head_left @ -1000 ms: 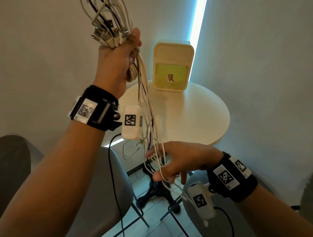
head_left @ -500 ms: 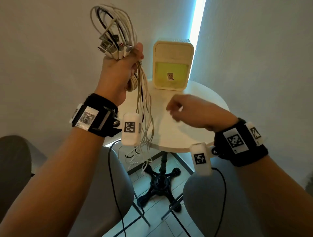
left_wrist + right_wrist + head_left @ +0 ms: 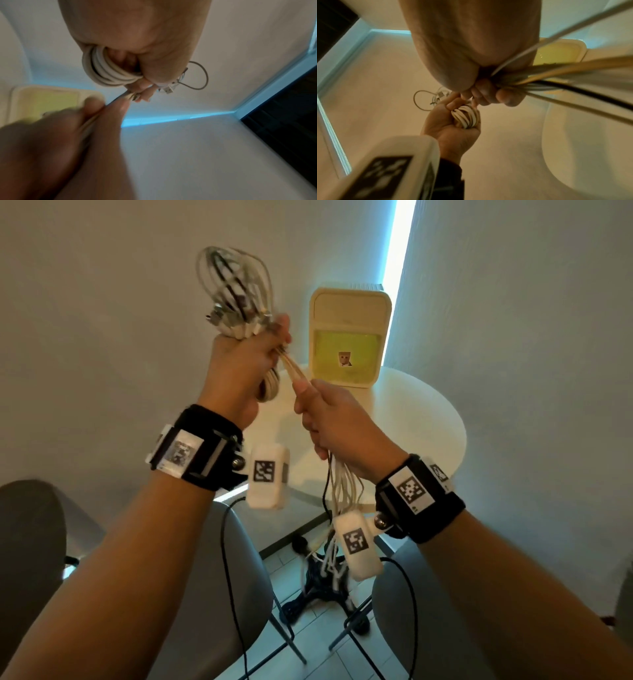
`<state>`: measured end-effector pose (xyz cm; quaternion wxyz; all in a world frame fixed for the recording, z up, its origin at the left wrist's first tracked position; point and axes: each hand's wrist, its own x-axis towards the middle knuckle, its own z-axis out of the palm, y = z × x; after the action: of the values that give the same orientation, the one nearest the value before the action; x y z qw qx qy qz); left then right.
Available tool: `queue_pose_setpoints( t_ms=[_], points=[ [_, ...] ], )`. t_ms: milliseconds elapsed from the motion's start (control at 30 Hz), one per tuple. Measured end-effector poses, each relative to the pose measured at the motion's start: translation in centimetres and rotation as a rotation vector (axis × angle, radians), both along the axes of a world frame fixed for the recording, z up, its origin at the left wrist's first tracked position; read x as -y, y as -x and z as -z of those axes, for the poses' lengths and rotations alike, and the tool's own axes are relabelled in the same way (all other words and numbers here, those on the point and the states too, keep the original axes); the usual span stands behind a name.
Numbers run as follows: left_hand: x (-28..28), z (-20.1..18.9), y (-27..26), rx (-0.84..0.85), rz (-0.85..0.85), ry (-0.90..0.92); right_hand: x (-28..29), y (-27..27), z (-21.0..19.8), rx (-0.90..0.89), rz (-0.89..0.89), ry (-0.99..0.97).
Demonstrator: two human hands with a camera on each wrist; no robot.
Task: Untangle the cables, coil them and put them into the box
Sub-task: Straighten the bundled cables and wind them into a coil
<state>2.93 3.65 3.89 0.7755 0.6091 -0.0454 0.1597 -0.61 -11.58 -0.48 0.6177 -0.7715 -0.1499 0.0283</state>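
Head view, L to R: grey chair back (image 3: 30, 542) at far left edge. Left hand (image 3: 239, 364) raised in front of the wall, fingers curled tight round the cables (image 3: 236, 289) — loops stick up above the fist w/ a cluster of plug ends at the top of the grip, and a tight white coil (image 3: 270, 385) bulges out under the palm. Left wrist view shows same: coil (image 3: 102, 70) wedged betw. palm and curled fingers, a USB plug (image 3: 169, 90) poking past the fingertips.

A few strands run taut from that fist down-right to the right hand (image 3: 339, 422), just beside and below, nearly touching the left. Right fingers wrapped round the bundle, thumb on top; right wrist view confirms: fingers (image 3: 488, 93) closed on the strands, mostly white/beige plus one black. Loose tails hang below the right hand, past the table edge, down toward the table base (image 3: 318, 587); ends blurred, can't tell plug types.

Box (image 3: 349, 337) stands upright at back of the round white table (image 3: 428, 419), cream w/ yellow-green front panel and a small sticker; well apart from the cables, none visible in it. Second grey chair (image 3: 404, 611) lower right, under the right forearm. Bright light strip (image 3: 400, 244) in the wall corner behind the box.
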Motion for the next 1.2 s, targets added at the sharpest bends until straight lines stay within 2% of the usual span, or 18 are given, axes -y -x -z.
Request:
queue_pose_setpoints(
  t_ms=[133, 267, 400, 500, 667, 733, 900, 1067, 1133, 1200],
  points=[
    [-1.5, -0.4, -0.8, -0.006, -0.089, 0.026, 1.8, 0.9, 0.9, -0.125, -0.097, -0.036],
    [-1.7, 0.7, -0.6, -0.046, -0.01, -0.075, 2.3, 0.4, 1.0, -0.125, 0.038, -0.058],
    [-1.6, 2.0, 0.4, -0.155, 0.046, -0.171, 2.3, -0.6, 0.0, -0.163, 0.142, -0.261],
    [-0.7, 3.6, 1.7, -0.205, 0.108, -0.214, 2.4, -1.5, -1.1, -0.143, 0.182, -0.405],
    [0.4, 5.8, 3.5, -0.225, 0.165, -0.251, 2.2, -2.6, -2.1, -0.073, 0.207, -0.457],
    [0.9, 5.7, 3.6, -0.206, 0.135, -0.214, 2.0, -2.8, -2.1, -0.056, 0.162, -0.389],
    [2.1, 3.4, 2.3, -0.15, 0.158, -0.107, 0.2, -2.8, -0.5, 0.15, 0.066, 0.052],
    [2.2, 2.0, 1.3, -0.162, 0.163, -0.138, 0.4, -3.2, -0.5, 0.298, 0.052, 0.311],
    [2.5, 1.7, 1.3, -0.146, 0.137, -0.123, 0.6, -3.1, -0.9, 0.31, 0.011, 0.354],
    [2.6, 1.4, 1.0, -0.126, 0.133, -0.076, 0.8, -2.9, -1.3, 0.223, -0.024, 0.275]
  ],
)
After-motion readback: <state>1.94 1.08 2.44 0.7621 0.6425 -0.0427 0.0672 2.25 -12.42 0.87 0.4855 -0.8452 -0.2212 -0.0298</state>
